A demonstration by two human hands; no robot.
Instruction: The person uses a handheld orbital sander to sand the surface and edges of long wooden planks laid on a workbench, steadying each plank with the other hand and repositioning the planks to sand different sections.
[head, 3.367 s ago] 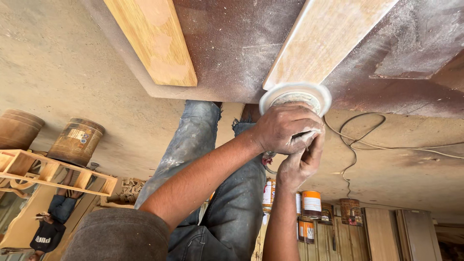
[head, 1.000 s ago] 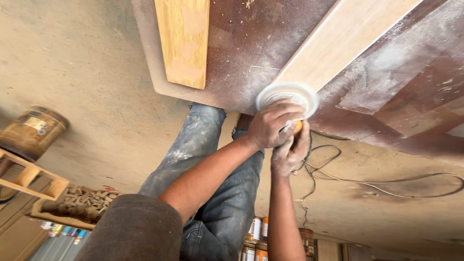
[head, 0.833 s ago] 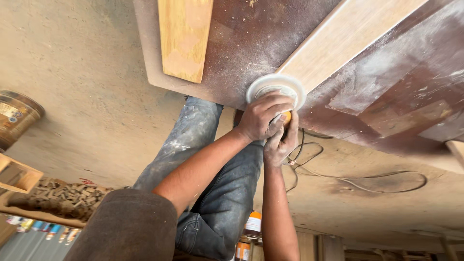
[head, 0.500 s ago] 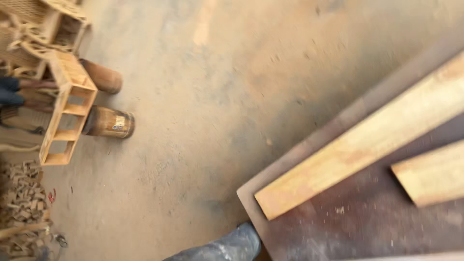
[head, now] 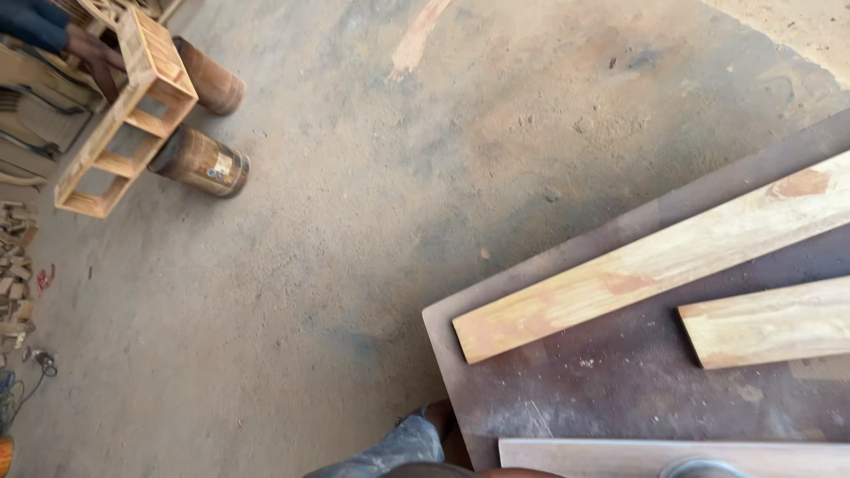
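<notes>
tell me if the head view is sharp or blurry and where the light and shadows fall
Head view: fairly sharp on the long plank and dark board; soft daylight, no glare; floor evenly lit with faint shadows beside the wooden frame and tin; hands out of frame.

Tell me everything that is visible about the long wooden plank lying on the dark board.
The long wooden plank is pale yellow, with reddish-orange patches near its lower-left end and toward its upper right. It looks like smooth, bare wood, flat and straight-edged. It lies flat and diagonally on the dusty dark brown board, rising from lower left to upper right, where it runs out of the picture. A shorter plank lies beside it, apart. No hand touches it.
</notes>
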